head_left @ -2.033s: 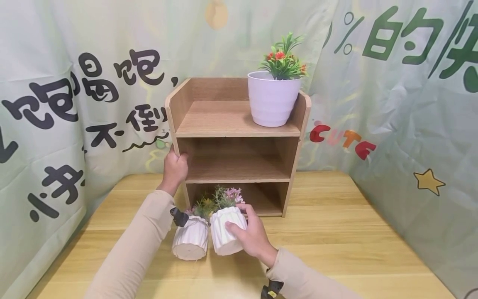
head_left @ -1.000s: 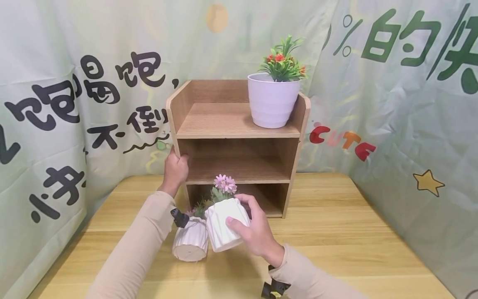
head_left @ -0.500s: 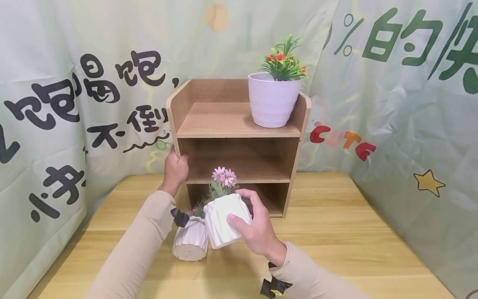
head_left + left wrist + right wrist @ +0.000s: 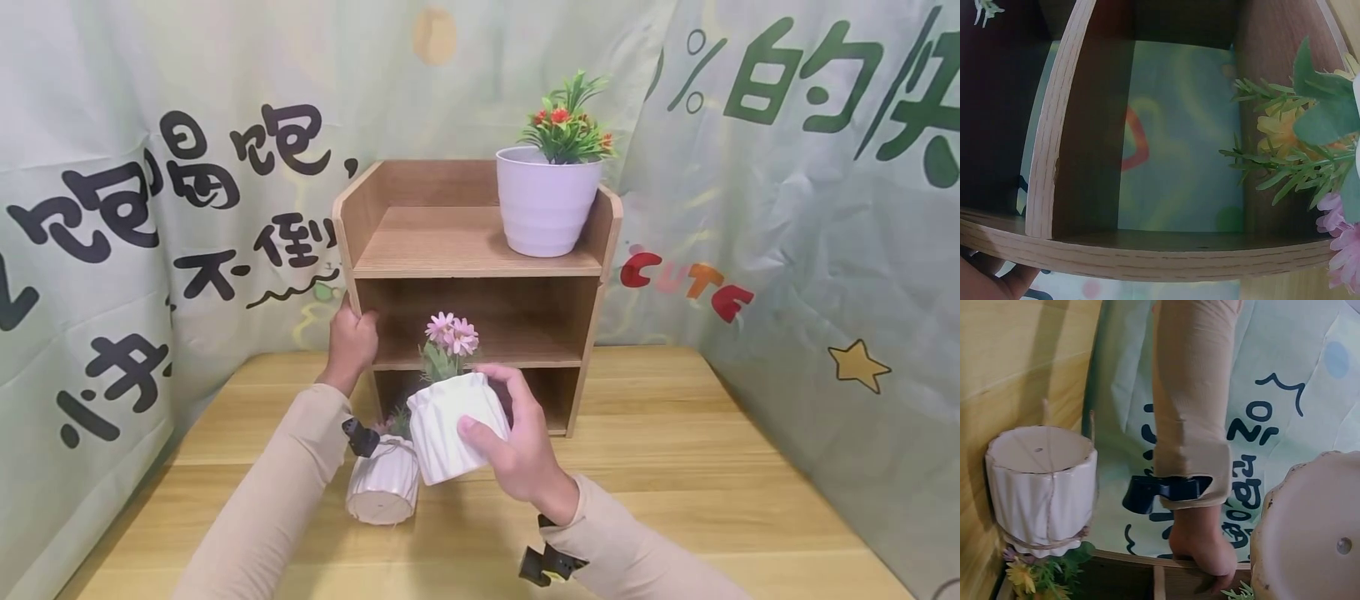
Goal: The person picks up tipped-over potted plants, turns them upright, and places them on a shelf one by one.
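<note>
In the head view my left hand (image 4: 352, 343) grips the left side panel of a wooden shelf unit (image 4: 477, 265). My right hand (image 4: 522, 450) holds a white fluted flowerpot (image 4: 442, 433) with pink flowers (image 4: 452, 333), tilted and raised in front of the lower shelves. Thumb in front, fingers behind, it is held from the right. A second white flowerpot (image 4: 382, 487), tied with twine, lies on its side on the table, its base toward me and its flowers toward the bottom shelf. In the right wrist view the held pot's base (image 4: 1319, 531) shows at the right edge.
A larger white pot (image 4: 550, 204) with red flowers and green leaves stands on the right of the top shelf. The wooden table (image 4: 675, 467) extends around the unit. Printed curtains (image 4: 787, 225) hang behind and at both sides.
My right hand has lifted the pink-flowered pot up from beside the lying pot, and its blooms now stand before the middle shelf. The left hand stays on the side panel.
</note>
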Demonstrator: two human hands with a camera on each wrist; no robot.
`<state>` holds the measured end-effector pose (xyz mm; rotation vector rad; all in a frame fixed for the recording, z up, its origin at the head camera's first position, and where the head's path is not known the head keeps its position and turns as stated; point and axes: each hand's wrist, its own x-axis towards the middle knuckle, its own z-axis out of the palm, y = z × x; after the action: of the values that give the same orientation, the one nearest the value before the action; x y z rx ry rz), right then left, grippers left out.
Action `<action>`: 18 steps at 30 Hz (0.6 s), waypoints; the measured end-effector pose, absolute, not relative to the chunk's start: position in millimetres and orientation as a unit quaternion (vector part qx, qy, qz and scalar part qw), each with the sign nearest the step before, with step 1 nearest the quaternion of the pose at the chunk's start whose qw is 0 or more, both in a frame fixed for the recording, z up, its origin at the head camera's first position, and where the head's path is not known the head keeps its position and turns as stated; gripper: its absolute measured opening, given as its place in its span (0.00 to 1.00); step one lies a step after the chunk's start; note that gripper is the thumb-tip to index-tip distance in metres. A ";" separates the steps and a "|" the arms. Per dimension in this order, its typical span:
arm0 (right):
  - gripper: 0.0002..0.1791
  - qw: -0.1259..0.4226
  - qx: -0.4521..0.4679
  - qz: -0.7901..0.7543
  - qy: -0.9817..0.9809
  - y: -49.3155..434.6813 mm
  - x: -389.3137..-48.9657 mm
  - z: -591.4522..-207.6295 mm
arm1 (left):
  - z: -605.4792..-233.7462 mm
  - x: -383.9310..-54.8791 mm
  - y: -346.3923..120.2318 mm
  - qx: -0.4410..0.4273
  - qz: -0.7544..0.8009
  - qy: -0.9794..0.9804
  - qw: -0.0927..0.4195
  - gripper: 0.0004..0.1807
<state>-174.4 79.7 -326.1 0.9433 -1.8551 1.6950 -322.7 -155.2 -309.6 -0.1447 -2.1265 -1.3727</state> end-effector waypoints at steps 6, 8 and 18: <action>0.27 0.240 0.351 0.619 -0.660 78.5 -173.8 -318.3 | -309.5 -322.3 -155.3 -0.049 -0.520 -0.802 0.288 0.22; 0.27 0.244 0.350 0.620 -0.658 78.1 -173.6 -315.0 | -309.2 -322.0 -155.3 -0.048 -0.521 -0.803 0.286 0.22; 0.27 0.263 0.353 0.620 -0.650 77.3 -174.9 -300.2 | -308.3 -322.3 -155.0 -0.049 -0.514 -0.804 0.294 0.23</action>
<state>-174.9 77.3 -300.2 0.9559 -1.7570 1.6763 -322.3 -155.0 -308.3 -0.1301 -2.1415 -1.3692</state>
